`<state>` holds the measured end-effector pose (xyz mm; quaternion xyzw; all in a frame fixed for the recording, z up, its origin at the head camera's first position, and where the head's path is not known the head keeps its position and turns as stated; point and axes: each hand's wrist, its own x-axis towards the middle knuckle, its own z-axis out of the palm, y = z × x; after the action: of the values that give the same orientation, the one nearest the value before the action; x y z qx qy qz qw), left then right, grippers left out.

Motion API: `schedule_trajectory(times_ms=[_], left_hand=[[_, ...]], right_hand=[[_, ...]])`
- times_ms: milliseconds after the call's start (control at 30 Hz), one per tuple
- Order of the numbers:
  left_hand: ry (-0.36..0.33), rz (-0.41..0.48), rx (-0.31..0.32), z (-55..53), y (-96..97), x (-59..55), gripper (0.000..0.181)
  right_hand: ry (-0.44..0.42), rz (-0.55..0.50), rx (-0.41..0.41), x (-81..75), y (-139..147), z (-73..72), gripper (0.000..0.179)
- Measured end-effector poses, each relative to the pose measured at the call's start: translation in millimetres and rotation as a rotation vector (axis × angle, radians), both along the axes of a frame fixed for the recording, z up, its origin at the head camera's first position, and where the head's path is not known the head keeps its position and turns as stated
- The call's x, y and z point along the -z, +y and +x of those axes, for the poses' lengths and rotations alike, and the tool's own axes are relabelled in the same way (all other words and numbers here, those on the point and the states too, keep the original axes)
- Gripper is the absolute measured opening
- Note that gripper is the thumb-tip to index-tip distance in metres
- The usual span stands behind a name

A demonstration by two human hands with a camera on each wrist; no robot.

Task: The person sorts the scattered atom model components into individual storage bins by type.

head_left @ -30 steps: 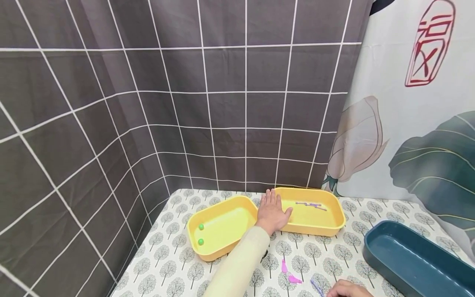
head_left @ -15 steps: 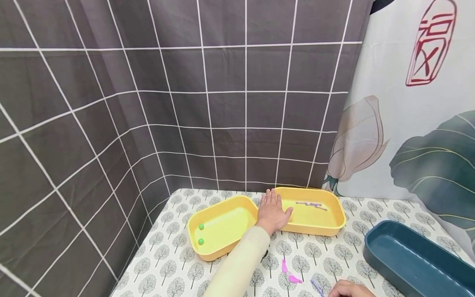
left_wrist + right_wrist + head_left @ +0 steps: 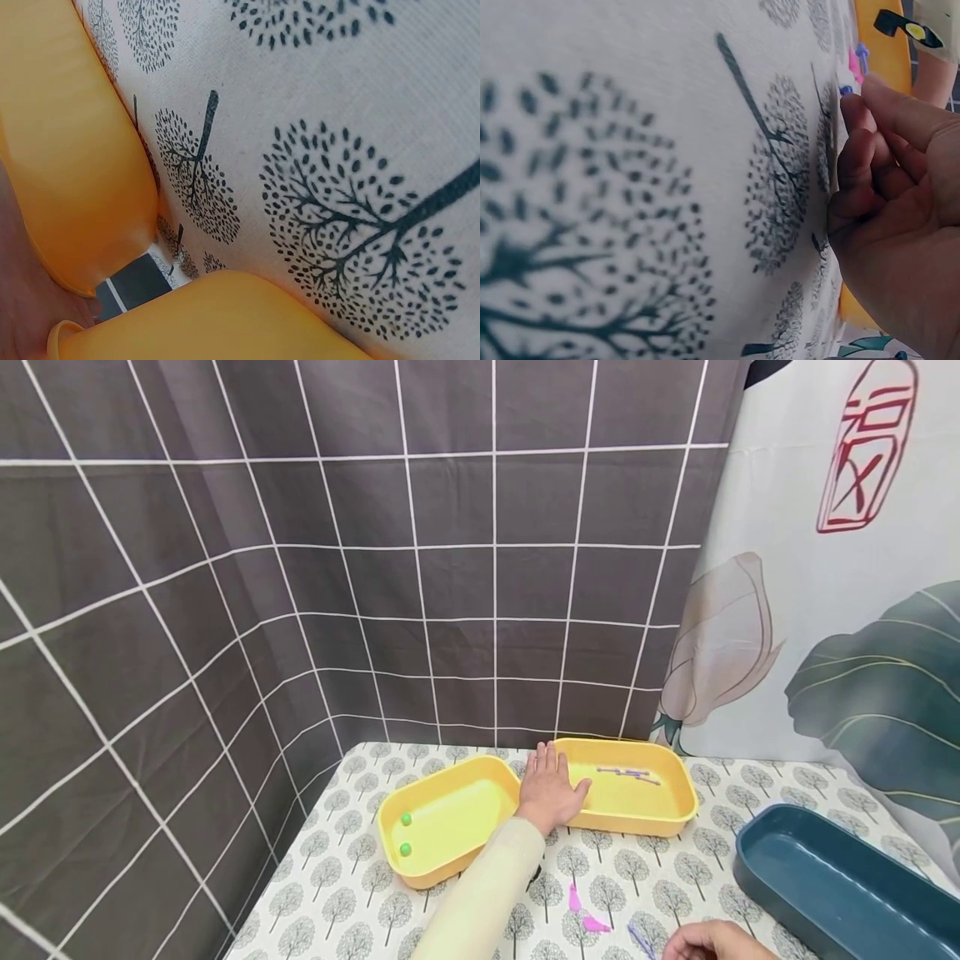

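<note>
Fingers (image 3: 552,759) of the left hand (image 3: 549,789) are held straight and spread, with nothing gripped, just as they are seen half a second earlier. At the far left, a dark curtain (image 3: 367,510) is crossed by white lines. Next, in the left yellow tray (image 3: 461,814), two green balls (image 3: 406,819) are kept near its left end, unmoved since the earlier frames. The left hand is laid over the left end of the right yellow tray (image 3: 622,802); in that tray a few thin purple sticks (image 3: 633,774) are held, also unchanged. Below the pale sleeve (image 3: 483,889), two pink pieces (image 3: 574,898) are left on the tabletop (image 3: 337,881), which is covered with a tree-print cloth. Farther right, a loose purple stick (image 3: 640,938) is seen lying just beside the right hand (image 3: 720,941), in the same place as before. More of the right hand is now shown at the lower edge than in the earlier frames; its fingers are curled, the thumb brought close to the index fingertip, and whether anything is held cannot be told. At the right, only bare inner surface is shown in the visible part of the blue tray (image 3: 840,885). Above, on a white curtain (image 3: 795,502), a red seal-like mark (image 3: 860,481) is printed; its strokes cannot be read with certainty.
</note>
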<state>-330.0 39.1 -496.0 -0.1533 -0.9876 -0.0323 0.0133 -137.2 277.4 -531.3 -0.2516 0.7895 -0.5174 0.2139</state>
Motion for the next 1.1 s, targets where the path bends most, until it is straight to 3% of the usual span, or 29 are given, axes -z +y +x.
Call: schedule_trajectory(times_ms=[300,500,733,967,1100], left_hand=[[0.004,-0.001,-0.002,1.8,-1.0,-1.1,0.075],[0.004,-0.001,0.005,2.8,-1.6,-1.9,0.075],[0.014,-0.011,0.007,2.0,-1.2,-1.5,0.075],[0.016,-0.01,0.002,2.9,-1.3,-2.2,0.074],[0.019,-0.013,0.006,3.3,-1.1,-2.9,0.074]], right_hand=[[0.115,-0.017,-0.021,-15.4,-1.9,-7.4,0.01],[0.09,0.031,0.034,-29.4,-1.9,-11.4,0.012],[0.001,0.098,0.138,-41.1,-1.5,-16.2,0.018],[0.183,0.174,0.223,-46.0,-5.9,-23.2,0.017],[0.228,0.179,0.251,-52.4,-7.9,-27.9,0.015]])
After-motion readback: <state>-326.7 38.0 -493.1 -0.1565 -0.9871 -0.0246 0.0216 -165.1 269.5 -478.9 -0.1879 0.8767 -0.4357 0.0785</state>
